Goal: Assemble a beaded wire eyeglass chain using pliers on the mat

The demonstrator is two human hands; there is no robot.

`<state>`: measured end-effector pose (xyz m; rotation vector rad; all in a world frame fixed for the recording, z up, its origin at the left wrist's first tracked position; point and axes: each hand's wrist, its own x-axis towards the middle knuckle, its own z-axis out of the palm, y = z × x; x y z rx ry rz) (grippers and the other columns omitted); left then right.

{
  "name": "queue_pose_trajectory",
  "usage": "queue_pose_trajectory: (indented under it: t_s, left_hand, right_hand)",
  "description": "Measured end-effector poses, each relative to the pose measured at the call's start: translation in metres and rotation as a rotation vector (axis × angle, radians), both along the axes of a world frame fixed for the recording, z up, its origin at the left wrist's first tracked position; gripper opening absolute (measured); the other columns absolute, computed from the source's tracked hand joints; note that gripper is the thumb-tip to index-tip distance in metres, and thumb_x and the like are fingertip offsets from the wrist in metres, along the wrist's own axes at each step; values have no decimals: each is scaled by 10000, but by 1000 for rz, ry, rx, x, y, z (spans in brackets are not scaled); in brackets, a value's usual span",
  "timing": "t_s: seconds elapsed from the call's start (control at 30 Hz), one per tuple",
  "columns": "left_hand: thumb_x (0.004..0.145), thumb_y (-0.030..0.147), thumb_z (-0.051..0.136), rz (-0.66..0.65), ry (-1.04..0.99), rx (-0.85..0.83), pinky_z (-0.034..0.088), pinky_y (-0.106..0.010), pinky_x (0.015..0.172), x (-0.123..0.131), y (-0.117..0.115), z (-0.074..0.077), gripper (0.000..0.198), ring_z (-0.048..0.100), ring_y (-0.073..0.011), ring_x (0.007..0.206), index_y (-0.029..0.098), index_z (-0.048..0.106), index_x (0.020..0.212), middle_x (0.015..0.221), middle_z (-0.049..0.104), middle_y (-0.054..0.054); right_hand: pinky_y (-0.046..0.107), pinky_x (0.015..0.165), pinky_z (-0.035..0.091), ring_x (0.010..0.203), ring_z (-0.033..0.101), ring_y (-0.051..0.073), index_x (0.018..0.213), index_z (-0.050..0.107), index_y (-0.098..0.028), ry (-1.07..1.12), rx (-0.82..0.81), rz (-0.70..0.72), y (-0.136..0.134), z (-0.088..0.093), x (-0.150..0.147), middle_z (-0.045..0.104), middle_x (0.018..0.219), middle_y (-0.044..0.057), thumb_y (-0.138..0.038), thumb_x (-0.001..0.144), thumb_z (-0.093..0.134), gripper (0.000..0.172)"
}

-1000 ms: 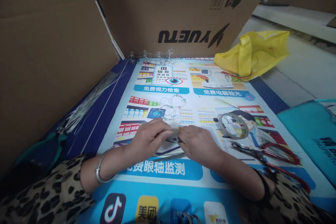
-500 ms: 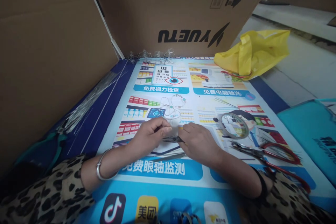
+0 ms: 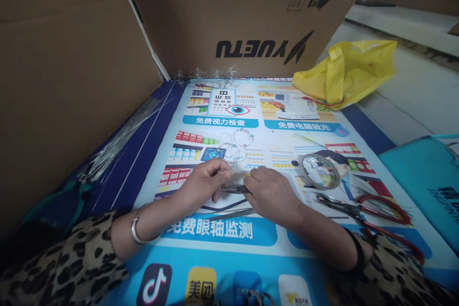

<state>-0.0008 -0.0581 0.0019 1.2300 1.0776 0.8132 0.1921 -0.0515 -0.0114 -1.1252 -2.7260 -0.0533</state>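
My right hand (image 3: 270, 195) is closed round pliers (image 3: 234, 189), whose dark jaws point left towards my other hand. Thumb and index finger of my left hand (image 3: 208, 182) are pinched together just above the jaw tips; a thin wire seems to be between them, though it is hard to make out. Behind the hands, a beaded wire ring (image 3: 244, 138) and loops of thin wire (image 3: 229, 150) lie on the printed mat (image 3: 229, 242). Several loose wires (image 3: 229, 214) rest below the pliers.
Red-handled pliers (image 3: 358, 210) and a tape roll (image 3: 320, 171) lie right. A yellow bag (image 3: 346, 74) is at back right, a teal bag (image 3: 426, 186) at far right. Left are a wire bundle (image 3: 122, 138) and teal-handled pliers (image 3: 77, 196). Cardboard (image 3: 229, 9) stands behind.
My left hand has shifted slightly, and its lower fingers show a little more beneath the thumb. The plier jaws have risen very slightly. My right hand stays closed.
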Motion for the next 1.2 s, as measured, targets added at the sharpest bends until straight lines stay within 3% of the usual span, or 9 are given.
queue_pose_trajectory:
  t_s: [0.47, 0.7, 0.9, 1.03, 1.2]
  left_hand:
    - [823, 365, 532, -14, 24, -18, 296, -156, 373, 0, 0, -1, 216, 401, -34, 351, 167, 492, 746, 470, 430, 86]
    - [845, 335, 501, -5, 118, 85, 293, -164, 397, 0, -3, 3, 181, 363, -42, 382, 170, 510, 772, 457, 410, 91]
    - [853, 259, 472, -14, 269, 337, 363, -199, 495, 0, -5, 8, 158, 433, -77, 487, 165, 547, 751, 509, 466, 55]
    - [864, 213, 459, -36, 388, 629, 396, -225, 590, -1, -5, 8, 152, 506, -105, 639, 164, 563, 765, 673, 560, 1]
    - [872, 161, 447, -107, 490, 965, 384, -222, 578, -5, -8, 5, 102, 503, -115, 657, 164, 545, 845, 679, 545, -10]
  right_hand:
    - [277, 569, 248, 683, 483, 160, 726, 565, -181, -94, -50, -10, -2, 3, -1, 586, 737, 42, -180, 769, 479, 96]
    - [269, 558, 260, 680, 520, 156, 760, 570, -183, -137, -132, -26, -4, 8, -2, 608, 752, 37, -214, 793, 488, 93]
    - [256, 552, 277, 694, 556, 160, 794, 580, -189, -152, -212, -48, -4, 14, -3, 628, 768, 33, -226, 793, 509, 80]
    - [251, 545, 277, 696, 570, 160, 803, 588, -192, -123, -266, -53, -3, 17, -1, 643, 776, 30, -284, 813, 498, 129]
    - [248, 532, 248, 664, 564, 142, 769, 582, -186, -88, -320, -13, 1, 19, 3, 651, 764, 20, -358, 847, 455, 228]
